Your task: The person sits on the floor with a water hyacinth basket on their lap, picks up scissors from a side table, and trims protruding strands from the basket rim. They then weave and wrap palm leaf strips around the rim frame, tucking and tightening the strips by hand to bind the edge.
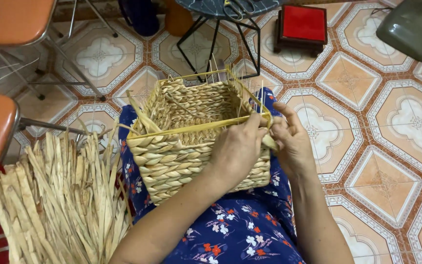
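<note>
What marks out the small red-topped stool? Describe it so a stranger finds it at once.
Start at the woven basket on the person's lap and look up across the patterned tile floor. Right of the black wire-legged table stands the stool: low, square, dark-framed, the only bright red top here.

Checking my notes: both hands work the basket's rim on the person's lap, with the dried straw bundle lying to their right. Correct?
Not quite. The head view shows the dried straw bundle on the person's left. Both the left hand and right hand do work the basket rim on the lap.
</note>
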